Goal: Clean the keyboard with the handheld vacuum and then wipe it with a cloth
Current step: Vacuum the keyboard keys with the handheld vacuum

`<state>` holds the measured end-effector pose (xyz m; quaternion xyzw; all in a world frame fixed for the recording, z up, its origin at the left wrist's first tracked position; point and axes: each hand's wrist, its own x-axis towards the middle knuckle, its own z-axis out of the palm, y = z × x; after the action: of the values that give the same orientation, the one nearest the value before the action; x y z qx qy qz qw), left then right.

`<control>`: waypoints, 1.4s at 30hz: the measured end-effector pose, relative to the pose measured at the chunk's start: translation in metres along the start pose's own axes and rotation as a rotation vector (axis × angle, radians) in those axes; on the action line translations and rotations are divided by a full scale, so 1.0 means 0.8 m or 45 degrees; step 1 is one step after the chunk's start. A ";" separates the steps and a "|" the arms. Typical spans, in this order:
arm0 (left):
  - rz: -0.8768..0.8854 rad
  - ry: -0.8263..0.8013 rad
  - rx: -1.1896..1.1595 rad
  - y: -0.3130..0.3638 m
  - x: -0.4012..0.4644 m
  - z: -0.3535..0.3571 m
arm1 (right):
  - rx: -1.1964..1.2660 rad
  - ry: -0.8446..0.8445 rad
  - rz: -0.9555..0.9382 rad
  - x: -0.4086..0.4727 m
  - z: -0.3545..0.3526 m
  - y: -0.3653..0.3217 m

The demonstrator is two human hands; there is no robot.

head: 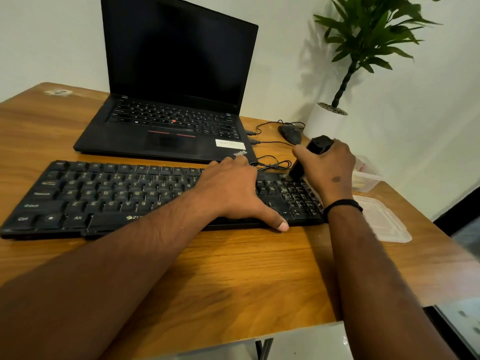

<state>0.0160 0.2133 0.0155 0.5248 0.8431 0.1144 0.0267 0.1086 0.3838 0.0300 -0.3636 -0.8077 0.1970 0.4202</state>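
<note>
A black full-size keyboard [109, 196] lies across the wooden desk [233, 276] in front of me. My left hand [233, 188] rests flat on its right-middle keys, fingers straight and thumb over the front edge. My right hand [330, 170] grips a small black handheld vacuum [315, 148], held nearly upright with its nozzle down on the top of the number pad at the keyboard's right end. No cloth shows in the view.
An open black laptop [168, 100] stands behind the keyboard, cables running to a black mouse [290, 133]. A potted plant in a white pot [324, 120] fills the back right corner. A clear plastic container [366, 180] and its lid [384, 222] sit at the desk's right edge.
</note>
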 end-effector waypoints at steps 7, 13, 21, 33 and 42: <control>-0.001 0.027 -0.004 0.001 0.000 0.002 | 0.179 -0.168 -0.172 -0.021 0.015 -0.025; 0.001 0.011 0.000 0.000 0.001 0.002 | 0.027 0.003 -0.066 -0.005 0.004 -0.004; -0.006 0.022 -0.001 0.002 0.000 0.001 | 0.175 -0.129 -0.120 -0.018 0.015 -0.020; -0.009 0.006 -0.003 0.001 0.001 0.000 | 0.050 0.002 -0.097 -0.004 0.003 0.003; -0.008 0.022 -0.010 -0.001 0.001 0.002 | 0.084 0.053 0.014 0.002 0.003 0.005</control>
<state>0.0150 0.2140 0.0139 0.5212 0.8444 0.1220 0.0219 0.1082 0.3875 0.0269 -0.3581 -0.7898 0.2184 0.4476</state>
